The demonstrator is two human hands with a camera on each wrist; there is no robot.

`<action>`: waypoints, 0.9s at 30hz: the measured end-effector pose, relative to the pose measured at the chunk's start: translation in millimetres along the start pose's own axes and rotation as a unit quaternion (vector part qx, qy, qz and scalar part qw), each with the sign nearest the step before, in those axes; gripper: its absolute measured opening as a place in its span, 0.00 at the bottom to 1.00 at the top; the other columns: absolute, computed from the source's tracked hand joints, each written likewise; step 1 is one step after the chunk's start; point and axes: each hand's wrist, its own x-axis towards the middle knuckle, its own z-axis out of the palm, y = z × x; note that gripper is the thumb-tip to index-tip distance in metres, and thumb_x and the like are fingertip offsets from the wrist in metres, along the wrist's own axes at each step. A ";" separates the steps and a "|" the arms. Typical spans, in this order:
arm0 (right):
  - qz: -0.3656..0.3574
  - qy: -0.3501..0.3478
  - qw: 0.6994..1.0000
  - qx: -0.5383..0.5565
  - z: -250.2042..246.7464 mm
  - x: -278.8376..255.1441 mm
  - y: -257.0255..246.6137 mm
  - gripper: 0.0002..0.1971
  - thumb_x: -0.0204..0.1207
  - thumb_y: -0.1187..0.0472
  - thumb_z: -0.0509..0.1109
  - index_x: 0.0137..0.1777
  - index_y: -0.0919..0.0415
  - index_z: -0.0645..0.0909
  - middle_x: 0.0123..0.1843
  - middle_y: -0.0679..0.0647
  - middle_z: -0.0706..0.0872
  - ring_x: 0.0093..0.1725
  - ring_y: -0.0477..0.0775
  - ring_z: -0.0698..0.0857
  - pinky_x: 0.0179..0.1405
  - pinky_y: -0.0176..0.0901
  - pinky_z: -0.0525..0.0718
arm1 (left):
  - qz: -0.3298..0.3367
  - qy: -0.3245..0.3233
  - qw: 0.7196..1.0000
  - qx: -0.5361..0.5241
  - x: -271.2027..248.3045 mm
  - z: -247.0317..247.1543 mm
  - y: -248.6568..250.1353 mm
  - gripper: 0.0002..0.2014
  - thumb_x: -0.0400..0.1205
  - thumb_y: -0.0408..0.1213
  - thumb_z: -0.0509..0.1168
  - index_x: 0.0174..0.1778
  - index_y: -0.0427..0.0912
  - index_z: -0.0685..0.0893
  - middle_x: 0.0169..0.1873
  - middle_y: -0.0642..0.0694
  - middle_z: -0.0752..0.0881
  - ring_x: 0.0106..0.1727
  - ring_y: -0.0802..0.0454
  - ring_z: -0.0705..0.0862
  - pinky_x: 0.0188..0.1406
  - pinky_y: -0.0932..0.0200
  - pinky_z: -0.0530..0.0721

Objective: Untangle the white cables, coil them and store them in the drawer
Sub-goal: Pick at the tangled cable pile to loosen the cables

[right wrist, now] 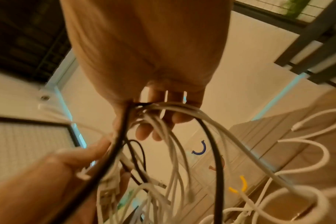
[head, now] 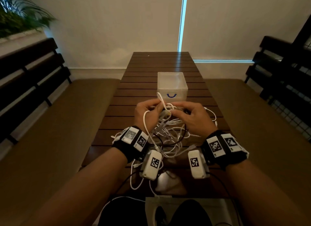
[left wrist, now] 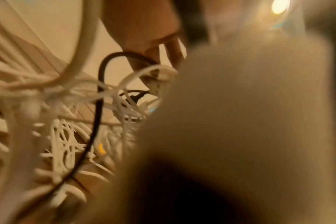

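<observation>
A tangle of white cables (head: 170, 133) with a black cable through it is lifted above the slatted wooden table (head: 151, 71). My left hand (head: 148, 113) and right hand (head: 190, 116) both pinch strands at the top of the tangle, close together. In the right wrist view my right hand (right wrist: 153, 115) grips a bunch of white cables (right wrist: 169, 151) and a black one, with the left hand (right wrist: 71, 159) below it. The left wrist view is mostly blurred, with the white cables (left wrist: 63, 136) hanging at left. A translucent drawer box (head: 172, 87) with a blue handle stands just behind the hands.
Cushioned benches (head: 55, 121) with dark slatted backs run along both sides of the table. A plant (head: 18, 15) sits at the back left. Loose cable loops (head: 212, 114) trail to the right of the tangle. A white object (head: 165, 180) lies by the table's near edge.
</observation>
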 end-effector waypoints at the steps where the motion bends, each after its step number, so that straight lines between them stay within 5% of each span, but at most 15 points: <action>1: 0.008 0.014 1.000 0.010 -2.1 -1.0 -0.1 0.09 0.78 0.62 0.73 0.57 0.55 0.89 0.46 0.56 0.91 0.46 0.49 0.88 0.50 0.41 0.87 | -0.010 0.024 0.999 -0.025 2.0 -1.3 2.2 0.06 0.79 0.28 0.70 0.40 0.41 0.90 0.32 0.46 0.91 0.33 0.51 0.89 0.35 0.56 0.87; 6: 0.041 0.068 0.995 -0.064 -13.4 -0.5 13.3 0.06 0.79 0.61 0.71 0.47 0.55 0.91 0.37 0.47 0.90 0.37 0.42 0.86 0.40 0.30 0.83 | -0.062 0.092 0.992 -0.066 12.3 -13.6 1.1 0.04 0.79 0.30 0.70 0.45 0.34 0.89 0.33 0.42 0.90 0.33 0.51 0.88 0.35 0.58 0.86; 9: 0.103 0.103 0.975 -0.167 -31.8 -4.8 39.1 0.10 0.79 0.61 0.70 0.37 0.53 0.88 0.30 0.45 0.86 0.30 0.40 0.82 0.32 0.38 0.79 | -0.091 0.183 0.975 -0.090 31.2 -42.4 -4.7 0.07 0.79 0.36 0.69 0.36 0.46 0.91 0.32 0.45 0.89 0.34 0.49 0.87 0.40 0.52 0.86; 11: 0.153 0.097 0.966 -0.183 -41.5 -14.2 57.7 0.14 0.79 0.62 0.69 0.31 0.52 0.84 0.27 0.47 0.85 0.25 0.38 0.81 0.29 0.34 0.78 | -0.100 0.221 0.964 -0.111 45.6 -67.3 -3.8 0.06 0.80 0.38 0.69 0.38 0.47 0.90 0.34 0.45 0.89 0.35 0.48 0.87 0.44 0.50 0.86; 13: 0.177 0.066 0.963 -0.191 -38.4 -19.9 67.2 0.13 0.80 0.62 0.69 0.34 0.54 0.86 0.31 0.52 0.89 0.32 0.41 0.86 0.39 0.42 0.86 | -0.089 0.156 0.981 -0.066 48.9 -77.4 0.1 0.05 0.82 0.37 0.67 0.44 0.43 0.89 0.38 0.42 0.89 0.37 0.48 0.88 0.44 0.52 0.87; 15: 0.166 0.053 0.968 -0.182 -24.2 -15.1 57.7 0.08 0.81 0.61 0.68 0.49 0.60 0.89 0.45 0.53 0.91 0.48 0.47 0.88 0.54 0.45 0.84 | -0.068 0.063 0.996 0.013 43.2 -72.3 2.8 0.08 0.81 0.39 0.68 0.47 0.39 0.89 0.40 0.38 0.90 0.40 0.44 0.89 0.43 0.50 0.87; 18: 0.098 0.087 0.984 -0.122 0.0 -4.2 19.1 0.16 0.82 0.53 0.67 0.67 0.55 0.80 0.57 0.48 0.84 0.57 0.43 0.82 0.61 0.43 0.79 | -0.032 -0.006 0.999 0.038 30.7 -54.4 7.2 0.08 0.82 0.36 0.68 0.43 0.34 0.88 0.38 0.32 0.88 0.39 0.39 0.87 0.44 0.44 0.87; 23: 0.037 -0.039 0.993 -0.108 35.1 2.6 -23.5 0.13 0.78 0.51 0.72 0.60 0.53 0.85 0.46 0.40 0.86 0.47 0.37 0.84 0.47 0.34 0.83 | -0.035 -0.043 0.998 0.023 20.2 -37.6 14.1 0.06 0.83 0.30 0.66 0.49 0.31 0.86 0.36 0.36 0.87 0.33 0.47 0.87 0.33 0.57 0.87; 27: 0.038 -0.025 0.992 -0.115 37.9 4.2 -12.0 0.06 0.78 0.61 0.72 0.51 0.56 0.89 0.40 0.42 0.86 0.41 0.37 0.83 0.38 0.24 0.76 | -0.039 0.014 0.999 0.007 18.4 -43.9 11.4 0.09 0.83 0.29 0.64 0.48 0.24 0.84 0.32 0.34 0.86 0.26 0.50 0.84 0.27 0.61 0.83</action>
